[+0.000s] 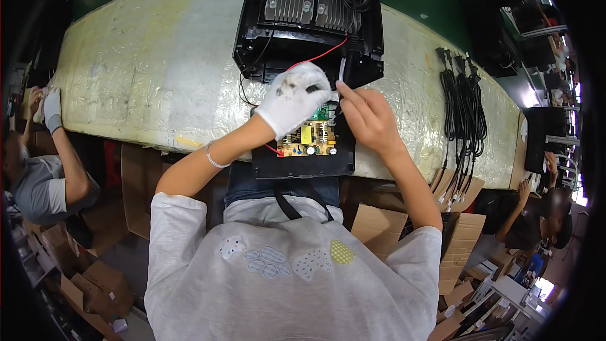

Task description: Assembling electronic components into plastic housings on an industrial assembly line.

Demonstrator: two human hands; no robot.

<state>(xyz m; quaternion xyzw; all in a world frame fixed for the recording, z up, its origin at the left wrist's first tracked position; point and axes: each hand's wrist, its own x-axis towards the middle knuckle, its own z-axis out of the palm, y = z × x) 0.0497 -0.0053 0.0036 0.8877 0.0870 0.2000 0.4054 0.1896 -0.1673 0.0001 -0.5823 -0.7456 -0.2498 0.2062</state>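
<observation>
Tan circuit board (321,150) carries a yellow block (307,134) and round capacitors (310,150).

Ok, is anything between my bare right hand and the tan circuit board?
Nothing visible stands between your bare right hand and the tan circuit board, though your white-gloved left hand hides the area beyond it.

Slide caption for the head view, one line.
Gloved left hand and bare right hand held close together by a circuit board, finned heatsink beyond, black cables to the right.

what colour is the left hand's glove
The glove is white with dark smudges, in the head view.
</observation>
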